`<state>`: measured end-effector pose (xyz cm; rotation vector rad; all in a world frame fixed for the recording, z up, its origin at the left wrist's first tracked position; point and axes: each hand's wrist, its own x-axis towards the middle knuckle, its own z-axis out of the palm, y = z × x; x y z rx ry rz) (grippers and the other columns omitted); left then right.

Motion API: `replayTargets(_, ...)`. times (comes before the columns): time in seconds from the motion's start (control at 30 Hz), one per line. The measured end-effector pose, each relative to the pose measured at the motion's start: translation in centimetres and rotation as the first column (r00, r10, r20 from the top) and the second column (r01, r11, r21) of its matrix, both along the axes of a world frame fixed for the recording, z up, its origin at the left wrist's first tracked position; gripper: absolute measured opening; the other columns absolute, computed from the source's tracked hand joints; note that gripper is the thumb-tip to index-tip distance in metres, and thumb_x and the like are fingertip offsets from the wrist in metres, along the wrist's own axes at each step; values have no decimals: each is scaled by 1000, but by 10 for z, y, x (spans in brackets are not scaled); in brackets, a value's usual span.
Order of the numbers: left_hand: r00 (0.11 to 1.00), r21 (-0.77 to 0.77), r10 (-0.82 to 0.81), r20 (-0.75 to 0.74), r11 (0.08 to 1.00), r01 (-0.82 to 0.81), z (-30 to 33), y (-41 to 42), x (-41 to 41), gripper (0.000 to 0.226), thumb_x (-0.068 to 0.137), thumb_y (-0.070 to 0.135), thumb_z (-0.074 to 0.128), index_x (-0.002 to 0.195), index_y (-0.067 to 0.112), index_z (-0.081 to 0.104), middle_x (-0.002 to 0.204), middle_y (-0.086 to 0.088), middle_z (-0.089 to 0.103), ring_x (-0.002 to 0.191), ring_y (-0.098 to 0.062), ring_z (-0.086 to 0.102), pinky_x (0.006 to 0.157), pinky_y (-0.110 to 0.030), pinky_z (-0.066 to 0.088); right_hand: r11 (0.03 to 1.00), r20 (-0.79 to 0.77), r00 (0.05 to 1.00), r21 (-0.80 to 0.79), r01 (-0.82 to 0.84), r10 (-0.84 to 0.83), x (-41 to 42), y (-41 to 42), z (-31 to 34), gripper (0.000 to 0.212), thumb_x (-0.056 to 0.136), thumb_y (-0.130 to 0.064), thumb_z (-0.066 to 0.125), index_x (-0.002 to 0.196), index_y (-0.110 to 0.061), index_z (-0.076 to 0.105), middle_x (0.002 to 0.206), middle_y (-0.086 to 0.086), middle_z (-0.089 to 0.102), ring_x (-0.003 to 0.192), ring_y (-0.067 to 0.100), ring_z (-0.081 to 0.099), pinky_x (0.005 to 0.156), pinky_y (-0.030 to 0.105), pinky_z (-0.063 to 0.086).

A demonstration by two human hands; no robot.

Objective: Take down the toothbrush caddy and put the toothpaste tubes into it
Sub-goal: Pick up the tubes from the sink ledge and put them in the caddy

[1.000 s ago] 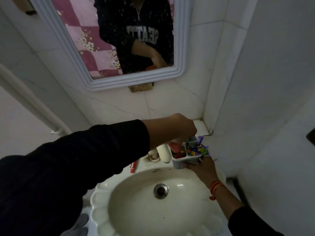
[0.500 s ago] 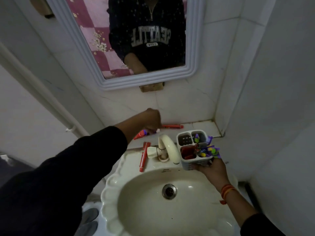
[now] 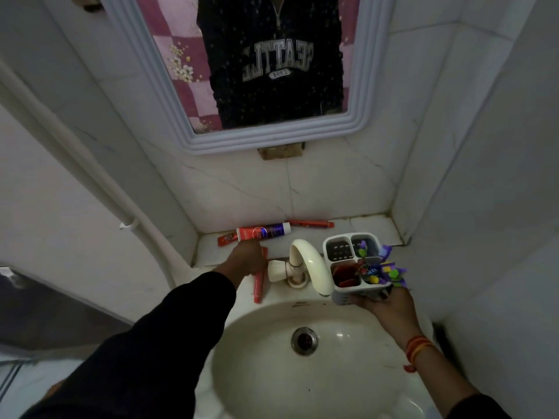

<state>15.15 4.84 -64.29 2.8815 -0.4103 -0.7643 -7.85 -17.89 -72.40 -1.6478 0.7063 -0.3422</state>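
Observation:
The grey four-compartment toothbrush caddy (image 3: 348,293) hangs over the basin's right rim, with my right hand (image 3: 385,305) gripping its base from below. It holds colourful toothbrushes (image 3: 384,270) and something red in its front-left compartment. On the back ledge lies a red, white and purple toothpaste tube (image 3: 263,232), and a slim red tube (image 3: 311,223) lies to its right. My left hand (image 3: 246,258) rests, back upward, over the upper part of another slim red tube (image 3: 258,285) left of the faucet. Its fingers are hidden.
A white curved faucet (image 3: 308,264) stands between my two hands. The white basin (image 3: 260,352) with its drain (image 3: 304,340) lies below. A framed mirror (image 3: 251,137) hangs above the ledge. Tiled walls close in at right, and a white pipe (image 3: 90,176) runs along the left wall.
My left hand left the caddy, went to the back ledge, then came down onto the slim red tube by the faucet. The view tilted down. The caddy stays in my right hand.

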Motion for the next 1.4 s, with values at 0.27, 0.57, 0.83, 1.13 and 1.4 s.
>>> replayTargets(0.27, 940, -580, 34, 339, 795, 180, 90, -34, -14, 24, 85, 31, 78, 102, 14, 76, 94, -4, 76, 82, -17, 73, 76, -28, 59, 1000, -18, 1000, 20, -10, 11, 0, 2, 8, 73, 56, -9, 97, 122, -15, 66, 112, -6, 74, 105, 7, 66, 95, 36, 54)
replayTargets(0.57, 868, -393, -436, 237, 774, 496, 113, -98, -60, 30, 86, 31, 77, 113, 16, 77, 104, -2, 78, 90, -13, 70, 79, -22, 52, 999, -37, 999, 32, -20, 21, -1, 0, 8, 72, 57, -7, 96, 122, -11, 66, 111, -4, 74, 102, 6, 66, 96, 38, 55)
replayTargets(0.83, 937, -365, -304, 174, 864, 348, 99, -86, -9, 24, 86, 24, 77, 108, 14, 80, 107, -1, 78, 96, -12, 71, 81, -12, 48, 999, 1, 1000, 39, -17, 17, 0, 1, 5, 73, 58, -2, 94, 125, -9, 64, 113, 1, 73, 106, 11, 67, 88, 25, 54)
replayTargets(1.13, 883, 190, -430, 191, 898, 396, 14, -60, 38, 42, 90, 9, 59, 131, 10, 57, 133, -18, 59, 124, -35, 55, 101, -42, 50, 999, 10, 1000, 36, -25, 24, 2, 0, -1, 69, 57, -2, 95, 120, -7, 68, 108, -1, 75, 89, -19, 66, 70, 1, 50)
replayTargets(1.4, 831, 309, -487, 267, 860, 405, 1, -65, 36, 46, 91, 23, 62, 135, 12, 51, 142, -18, 44, 116, -38, 60, 92, -44, 49, 1000, -5, 1000, 15, -18, 18, 0, -2, -5, 71, 56, -8, 97, 120, -15, 68, 112, -6, 75, 105, 4, 69, 80, 13, 54)
